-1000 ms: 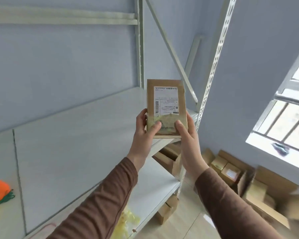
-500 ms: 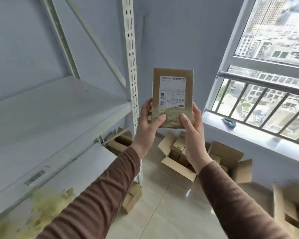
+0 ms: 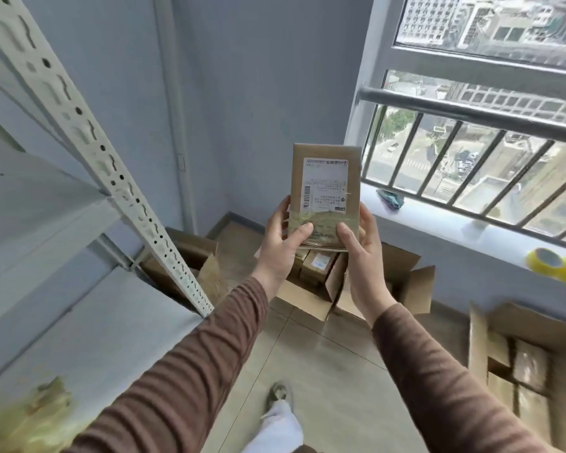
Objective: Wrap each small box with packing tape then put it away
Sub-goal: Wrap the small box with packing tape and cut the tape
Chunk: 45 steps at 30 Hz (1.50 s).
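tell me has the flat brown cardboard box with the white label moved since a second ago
Yes. The flat brown cardboard box with the white label has swung right, from the white metal shelf post towards the barred window.

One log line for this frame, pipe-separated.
left hand holds small box | right hand holds it too | box upright, label toward camera | open carton on floor below | tape rolls on windowsill

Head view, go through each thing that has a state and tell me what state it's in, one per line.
Small box: upright, label facing the camera, held off the floor.
Left hand: grips the box's lower left edge.
Right hand: grips the box's lower right edge.
Floor carton: flaps open, small boxes inside.
Right carton: open, boxes inside.
Tape rolls: lying on the windowsill, untouched.
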Available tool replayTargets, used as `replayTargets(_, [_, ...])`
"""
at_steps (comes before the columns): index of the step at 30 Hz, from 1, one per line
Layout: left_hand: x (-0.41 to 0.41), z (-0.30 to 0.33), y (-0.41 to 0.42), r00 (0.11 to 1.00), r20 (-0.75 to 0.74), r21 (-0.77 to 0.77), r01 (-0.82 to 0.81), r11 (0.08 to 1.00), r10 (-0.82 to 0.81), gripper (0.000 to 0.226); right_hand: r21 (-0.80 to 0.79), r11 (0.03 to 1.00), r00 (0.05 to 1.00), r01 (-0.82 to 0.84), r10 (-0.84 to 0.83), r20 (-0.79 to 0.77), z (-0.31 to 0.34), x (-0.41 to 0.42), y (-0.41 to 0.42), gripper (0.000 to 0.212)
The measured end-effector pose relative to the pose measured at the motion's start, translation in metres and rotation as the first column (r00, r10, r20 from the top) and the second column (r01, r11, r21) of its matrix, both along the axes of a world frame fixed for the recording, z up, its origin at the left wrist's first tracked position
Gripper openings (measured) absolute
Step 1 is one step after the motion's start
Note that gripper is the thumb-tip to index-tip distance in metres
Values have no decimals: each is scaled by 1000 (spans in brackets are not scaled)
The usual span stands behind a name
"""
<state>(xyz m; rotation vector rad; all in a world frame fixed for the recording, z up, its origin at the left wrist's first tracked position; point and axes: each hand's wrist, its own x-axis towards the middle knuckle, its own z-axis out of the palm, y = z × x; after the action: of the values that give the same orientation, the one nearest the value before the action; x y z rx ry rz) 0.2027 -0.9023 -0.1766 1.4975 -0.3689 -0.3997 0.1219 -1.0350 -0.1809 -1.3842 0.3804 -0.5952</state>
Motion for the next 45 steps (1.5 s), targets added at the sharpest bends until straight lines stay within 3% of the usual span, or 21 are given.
replayTargets(10, [79, -79, -103, 981, -190, 34, 37, 999, -29, 62, 74, 994, 985, 81, -69, -161, -67, 66, -92, 51])
replayTargets(21, [122, -178, -199, 923, -384, 224, 136, 965, -41, 43, 149, 971, 914, 189, -118, -388, -167, 106, -190, 51])
replayTargets(33, [99, -304, -337, 789, -614, 344, 222, 912, 40, 49, 268, 945, 795, 187, 15, -607, -297, 93, -333, 44])
replayTargets(42, [80, -413, -401, 627, -777, 332, 333, 883, 56, 43, 341, 859, 655, 382, 9, -756, -410, 68, -395, 46])
replayTargets(45, [83, -452, -419, 603, -797, 326, 373, 868, 40, 55, 320, 836, 614, 447, -27, -789, -446, 70, -408, 49])
